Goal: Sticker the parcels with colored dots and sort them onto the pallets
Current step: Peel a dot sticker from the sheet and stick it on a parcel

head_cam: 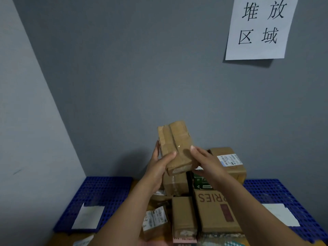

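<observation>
Nearest the camera, at the bottom edge, a pink-edged parcel (184,240) and a bubble-wrap packet (220,239) sit at the front of the parcel pile (200,206), which serves as the ref point here. Within the pile: a narrow brown box (182,215) at centre, a wider box w/ upside-down "RIES" print (215,213) just right of it, and a small parcel w/ a white label (155,220) to its left. Left of the pile lies a blue perforated pallet (99,192) w/ a white sheet (88,217) on it; right of the pile a second blue pallet (287,197), also w/ a white sheet (282,214). Both forearms reach up over the pile. The left hand (158,167) grips the held parcel (175,146) at its left side, thumb across the front face, fingers wrapped behind. The right hand (205,162) clasps the parcel's lower right side, thumb tip pressed on the taped front; its fingers go behind, not visible. The held parcel is a small brown taped box, tilted, raised above the pile's middle and clear of it. At the pile's back right is a box w/ a printed shipping label (229,162), against the grey wall (124,77). High on the wall, above and right of the pile, hangs a white paper sign (257,29) w/ four black characters. No colored dot can be seen on the held parcel's visible face.
</observation>
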